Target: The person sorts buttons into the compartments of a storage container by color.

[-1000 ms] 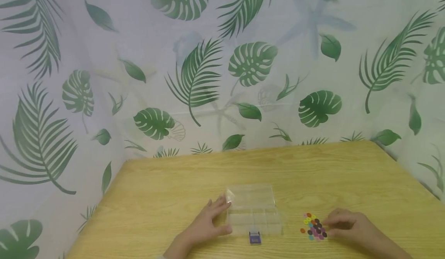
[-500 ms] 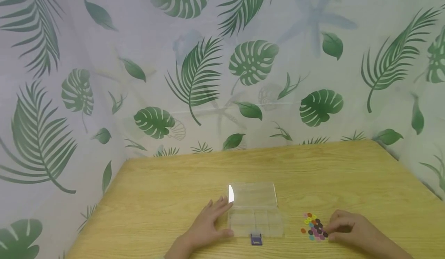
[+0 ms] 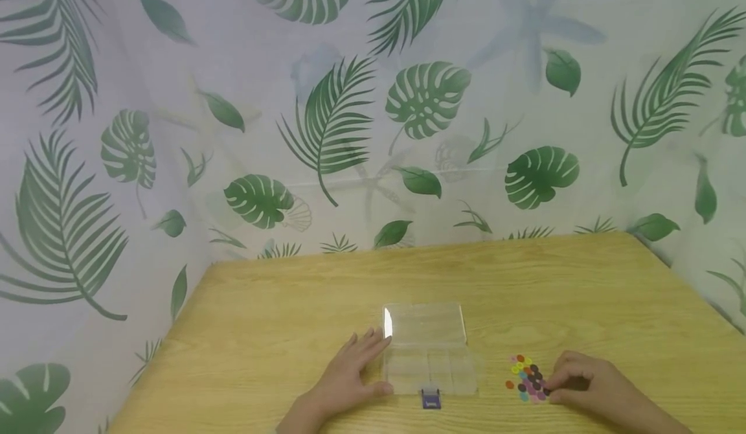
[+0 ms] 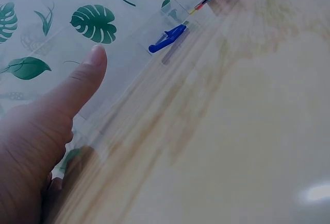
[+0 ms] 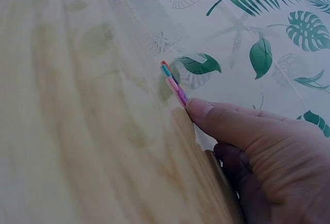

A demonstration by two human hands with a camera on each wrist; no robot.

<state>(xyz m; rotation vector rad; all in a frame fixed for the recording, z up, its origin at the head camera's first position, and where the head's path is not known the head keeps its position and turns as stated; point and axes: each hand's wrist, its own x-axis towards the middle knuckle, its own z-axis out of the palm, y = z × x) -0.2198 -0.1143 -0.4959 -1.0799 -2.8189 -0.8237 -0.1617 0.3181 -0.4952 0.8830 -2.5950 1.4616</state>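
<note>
A clear plastic compartment box [image 3: 431, 369] lies on the table with its lid [image 3: 425, 324] folded back and a blue latch [image 3: 431, 399] at its front. My left hand [image 3: 350, 376] rests at the box's left side with straight, spread fingers, the thumb near the front corner. To the right of the box lies a loose cluster of small coloured buttons [image 3: 527, 379]. At the cluster's right edge my right hand [image 3: 588, 382] has its fingers curled, thumb and forefinger tips pinching a dark button [image 3: 546, 392]. In the right wrist view the thumb [image 5: 201, 109] meets the cluster's edge.
The wooden table [image 3: 303, 298] extends behind and beside the box. A white cloth with green leaf prints [image 3: 326, 129] hangs behind the table and along its sides.
My right fingertips have closed slightly on the dark button at the cluster's edge. The box has shifted slightly right and up in view; the left hand stays beside it.
</note>
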